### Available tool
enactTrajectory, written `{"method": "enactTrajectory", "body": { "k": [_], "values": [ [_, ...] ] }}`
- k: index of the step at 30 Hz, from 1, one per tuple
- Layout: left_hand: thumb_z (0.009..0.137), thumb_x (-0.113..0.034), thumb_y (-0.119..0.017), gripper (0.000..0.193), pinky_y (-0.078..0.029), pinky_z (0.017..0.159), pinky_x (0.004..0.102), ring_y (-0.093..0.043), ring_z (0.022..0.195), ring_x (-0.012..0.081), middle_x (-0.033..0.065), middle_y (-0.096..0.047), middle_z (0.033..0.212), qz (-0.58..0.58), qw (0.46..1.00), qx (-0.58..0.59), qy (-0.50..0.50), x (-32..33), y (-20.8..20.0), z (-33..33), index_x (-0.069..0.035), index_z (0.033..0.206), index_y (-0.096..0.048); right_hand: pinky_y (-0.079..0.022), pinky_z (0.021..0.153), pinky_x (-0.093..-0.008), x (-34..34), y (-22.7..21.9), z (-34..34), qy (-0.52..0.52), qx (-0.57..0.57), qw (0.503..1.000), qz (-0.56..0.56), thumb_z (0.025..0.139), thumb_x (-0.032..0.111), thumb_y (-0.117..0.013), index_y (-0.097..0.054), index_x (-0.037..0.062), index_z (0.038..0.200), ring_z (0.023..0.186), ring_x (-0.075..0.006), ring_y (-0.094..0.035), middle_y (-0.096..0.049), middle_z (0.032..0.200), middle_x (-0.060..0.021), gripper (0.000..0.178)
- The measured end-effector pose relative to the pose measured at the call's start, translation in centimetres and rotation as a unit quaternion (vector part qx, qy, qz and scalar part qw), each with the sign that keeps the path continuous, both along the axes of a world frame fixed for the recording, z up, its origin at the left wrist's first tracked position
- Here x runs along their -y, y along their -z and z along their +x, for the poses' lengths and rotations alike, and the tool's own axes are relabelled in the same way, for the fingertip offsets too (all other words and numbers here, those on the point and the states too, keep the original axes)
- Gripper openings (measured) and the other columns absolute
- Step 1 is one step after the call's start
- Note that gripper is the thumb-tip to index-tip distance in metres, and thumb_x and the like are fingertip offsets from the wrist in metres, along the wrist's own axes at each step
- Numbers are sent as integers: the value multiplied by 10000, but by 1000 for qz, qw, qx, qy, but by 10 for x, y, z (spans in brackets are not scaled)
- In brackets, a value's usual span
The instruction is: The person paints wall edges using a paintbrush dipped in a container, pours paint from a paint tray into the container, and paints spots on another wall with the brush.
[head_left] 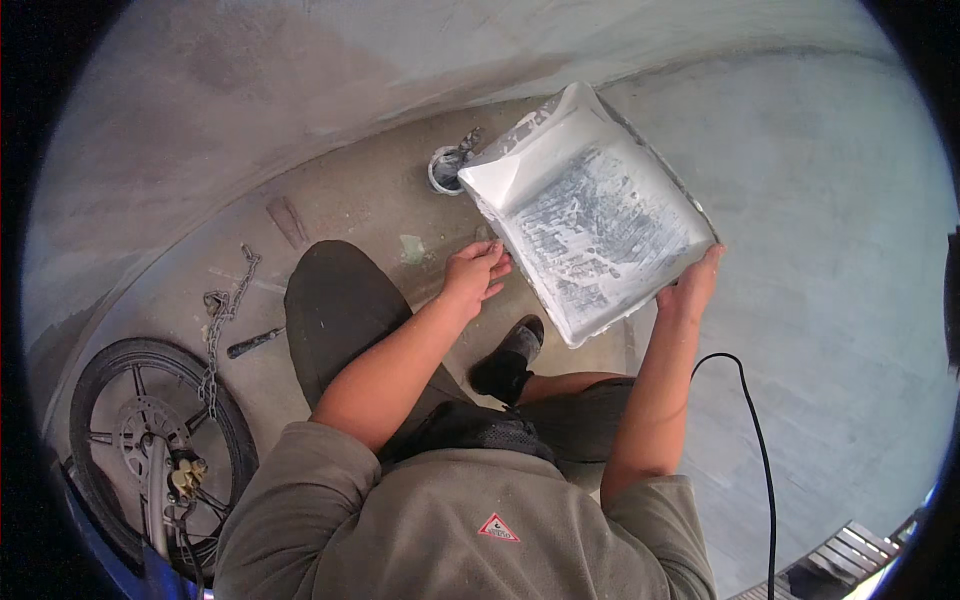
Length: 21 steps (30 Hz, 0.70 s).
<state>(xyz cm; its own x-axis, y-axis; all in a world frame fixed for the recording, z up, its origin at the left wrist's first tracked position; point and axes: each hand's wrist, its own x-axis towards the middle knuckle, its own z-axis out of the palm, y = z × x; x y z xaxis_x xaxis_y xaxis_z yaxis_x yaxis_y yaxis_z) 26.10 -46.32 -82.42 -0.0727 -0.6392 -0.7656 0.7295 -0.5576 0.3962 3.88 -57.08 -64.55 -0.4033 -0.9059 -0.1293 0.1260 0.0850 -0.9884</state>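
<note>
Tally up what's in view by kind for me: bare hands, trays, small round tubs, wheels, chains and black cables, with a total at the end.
Bare hands: 2, left hand and right hand
White-smeared tray: 1
Small round tub: 1
Spoked wheel: 1
Metal chain: 1
Black cable: 1
Total: 7

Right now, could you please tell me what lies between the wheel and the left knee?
In the head view, a dark tool and a metal chain lie between them; the chain's lower end overlaps the wheel.
</note>
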Motion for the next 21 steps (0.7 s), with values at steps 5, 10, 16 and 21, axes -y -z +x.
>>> {"method": "enactTrajectory", "body": {
  "k": [5,10,16,21],
  "values": [
    [989,-318,-718,257,-489,959,467,-682,1015,172,0,-717,1085,-4,1000,10,-6,3,5,-1,-144,1175,-680,-458,1118,-476,0,-3,2,10,-24,1000,7,1141,398,-276,-389,-37,1503,1362,-355,-515,-474,1511,-200,577],
    [986,-314,-723,259,-495,942,464,-681,992,161,0,-721,1063,-4,1000,19,-6,5,4,-4,-140,1173,-683,-455,1117,-474,0,-5,5,8,-28,1000,-7,1139,403,-287,-381,-28,1510,1367,-352,-508,-465,1514,-200,577],
    [987,-302,-724,261,-500,927,461,-677,959,150,-3,-721,1034,-3,999,33,-6,7,-1,-2,-128,1178,-686,-450,1124,-474,-2,-14,15,-1,-54,999,-8,1135,417,-305,-354,-18,1536,1377,-349,-498,-441,1535,-198,594],
    [991,-292,-721,248,-501,916,459,-674,931,138,-9,-721,1014,-2,999,36,-6,9,-1,-4,-128,1175,-691,-447,1128,-470,-5,-22,24,26,-69,997,7,1133,420,-316,-335,-17,1554,1385,-346,-491,-430,1546,-198,607]
  ]
}}
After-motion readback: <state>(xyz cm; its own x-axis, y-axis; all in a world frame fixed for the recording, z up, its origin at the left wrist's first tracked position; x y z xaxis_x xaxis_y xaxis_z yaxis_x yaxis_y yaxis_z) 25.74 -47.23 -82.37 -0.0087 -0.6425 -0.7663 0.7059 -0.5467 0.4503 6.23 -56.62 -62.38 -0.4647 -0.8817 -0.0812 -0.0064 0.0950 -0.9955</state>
